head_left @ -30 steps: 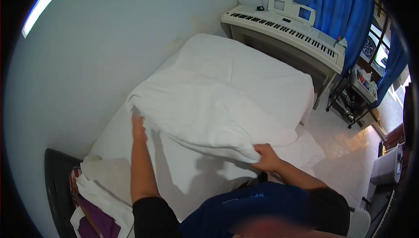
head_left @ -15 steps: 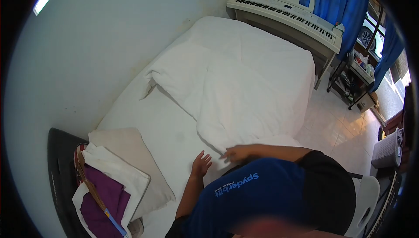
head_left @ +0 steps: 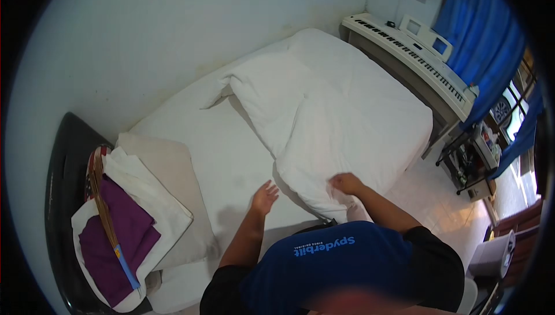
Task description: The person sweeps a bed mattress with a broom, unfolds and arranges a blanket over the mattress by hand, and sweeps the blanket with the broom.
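A white blanket [head_left: 324, 101] lies over the far part of the bed, its near edge folded and wrinkled. My right hand [head_left: 347, 184] grips the blanket near its right front corner, the fingers closed on the cloth. Over the bare white sheet [head_left: 208, 147], my left hand [head_left: 265, 197] hovers with its fingers apart and nothing in it. The blanket's left corner [head_left: 222, 91] is bunched toward the wall side.
At the bed's head, by a dark headboard [head_left: 55, 199], are a beige pillow [head_left: 173, 170], purple cloth [head_left: 113, 245] and a stick broom [head_left: 107, 217]. Beyond the foot stands a keyboard [head_left: 416, 60]; a cart [head_left: 468, 159] and a bin [head_left: 491, 254] are at the right.
The blanket has been let down flatter over the bed. My left hand has let go of it and moved right and nearer. My right hand released it, then closed on it again near the corner.
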The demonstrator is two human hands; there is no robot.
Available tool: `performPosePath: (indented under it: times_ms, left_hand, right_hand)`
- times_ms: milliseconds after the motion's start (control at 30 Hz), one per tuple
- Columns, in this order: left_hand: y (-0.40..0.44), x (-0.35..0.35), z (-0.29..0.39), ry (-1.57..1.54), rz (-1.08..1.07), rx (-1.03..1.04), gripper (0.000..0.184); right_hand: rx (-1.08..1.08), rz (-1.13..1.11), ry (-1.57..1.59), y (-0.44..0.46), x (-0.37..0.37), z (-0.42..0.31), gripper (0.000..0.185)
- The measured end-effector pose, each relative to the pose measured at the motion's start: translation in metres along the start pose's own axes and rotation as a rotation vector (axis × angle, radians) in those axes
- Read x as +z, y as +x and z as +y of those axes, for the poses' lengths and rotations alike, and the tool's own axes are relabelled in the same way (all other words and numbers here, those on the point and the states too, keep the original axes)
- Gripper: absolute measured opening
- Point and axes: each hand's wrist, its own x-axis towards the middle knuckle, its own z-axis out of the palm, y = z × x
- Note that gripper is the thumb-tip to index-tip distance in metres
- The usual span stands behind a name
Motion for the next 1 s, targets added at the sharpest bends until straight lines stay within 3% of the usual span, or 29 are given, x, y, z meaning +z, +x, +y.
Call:
performPosePath:
  times_ms: [67,133,167,233,267,367,433,533,667,767,833,900,1000]
  left_hand:
    - [0.013,-0.011,0.018,-0.098,0.080,0.027,0.043]
    - [0.031,-0.015,0.041,-0.142,0.187,0.146,0.043]
    - [0.034,-0.008,0.055,-0.151,0.208,0.152,0.043]
    - [0.039,0.005,0.088,-0.069,0.241,0.230,0.046]
    - [0.046,0.006,0.103,-0.069,0.261,0.239,0.046]
    - [0.076,0.010,0.152,-0.107,0.207,0.329,0.048]
    - [0.103,0.017,0.191,-0.124,0.244,0.326,0.051]
    - [0.165,0.008,0.250,-0.225,0.250,0.358,0.061]
    - [0.240,0.035,0.321,-0.097,0.476,0.508,0.068]
    - [0.286,0.064,0.346,-0.053,0.302,0.463,0.066]
    - [0.301,0.094,0.346,0.002,0.329,0.469,0.060]
    - [0.341,0.088,0.345,0.009,-0.040,0.396,0.047]
    - [0.371,0.113,0.332,0.268,-0.044,0.460,0.040]
  right_hand:
    - [-0.249,0.510,-0.137,0.021,-0.023,0.013,0.041]
    - [-0.198,0.923,-0.248,0.045,-0.050,0.009,0.044]
    - [-0.211,0.904,-0.243,0.056,-0.063,0.001,0.044]
    - [0.023,0.958,-0.372,0.081,-0.085,-0.012,0.052]
    - [0.007,0.946,-0.362,0.102,-0.086,-0.009,0.052]
    - [-0.004,0.799,-0.535,0.160,-0.076,0.011,0.059]
    - [0.043,0.569,-0.547,0.181,-0.053,0.028,0.057]
    - [0.034,0.665,-0.612,0.198,-0.043,0.037,0.056]
    - [0.057,0.612,-0.575,0.204,-0.046,0.042,0.054]
    - [0.016,0.634,-0.496,0.208,-0.047,0.050,0.051]
    - [0.001,0.652,-0.453,0.211,-0.048,0.052,0.050]
    - [-0.025,0.649,-0.419,0.212,-0.047,0.053,0.050]
    - [-0.033,0.646,-0.395,0.210,-0.046,0.054,0.050]
